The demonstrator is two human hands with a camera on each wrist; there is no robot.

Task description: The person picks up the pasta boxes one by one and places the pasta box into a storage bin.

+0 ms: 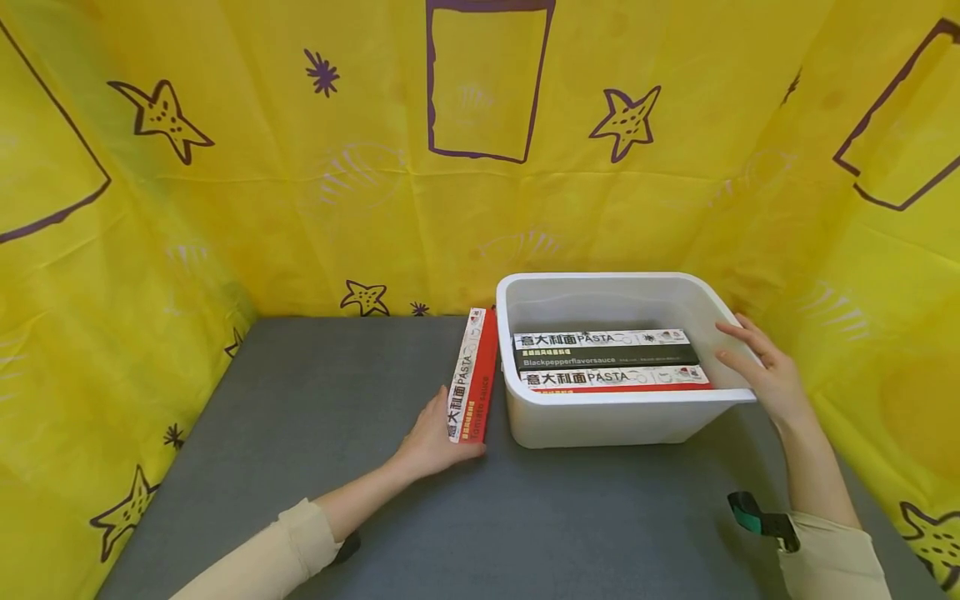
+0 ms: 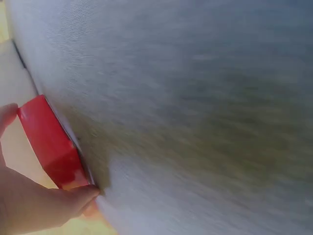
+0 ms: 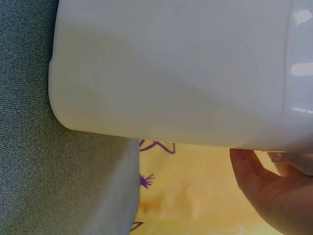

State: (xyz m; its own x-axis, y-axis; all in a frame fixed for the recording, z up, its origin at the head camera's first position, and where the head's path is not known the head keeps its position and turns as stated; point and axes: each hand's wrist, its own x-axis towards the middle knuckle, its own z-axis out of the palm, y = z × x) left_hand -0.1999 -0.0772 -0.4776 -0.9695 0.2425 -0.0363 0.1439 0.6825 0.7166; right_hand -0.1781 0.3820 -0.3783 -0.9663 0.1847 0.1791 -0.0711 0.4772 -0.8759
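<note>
In the head view my left hand (image 1: pixel 433 440) grips the near end of a red and white tomato sauce pasta box (image 1: pixel 474 375). The box stands just left of a white plastic bin (image 1: pixel 600 427). In the left wrist view, thumb and finger pinch opposite sides of the box's red end (image 2: pixel 49 139), close to the grey tabletop. My right hand (image 1: pixel 765 373) holds the bin's right rim, its fingers reaching over the edge. Inside the bin lie a black pepper pasta box (image 1: pixel 607 357) and, nearer me, another red and white pasta box (image 1: pixel 615 379).
The grey table (image 1: pixel 322 400) extends left of the bin and in front of it. Yellow patterned cloth (image 1: pixel 375 217) hangs behind and along both sides. A black and green strap piece (image 1: pixel 750 515) sticks out by the right sleeve.
</note>
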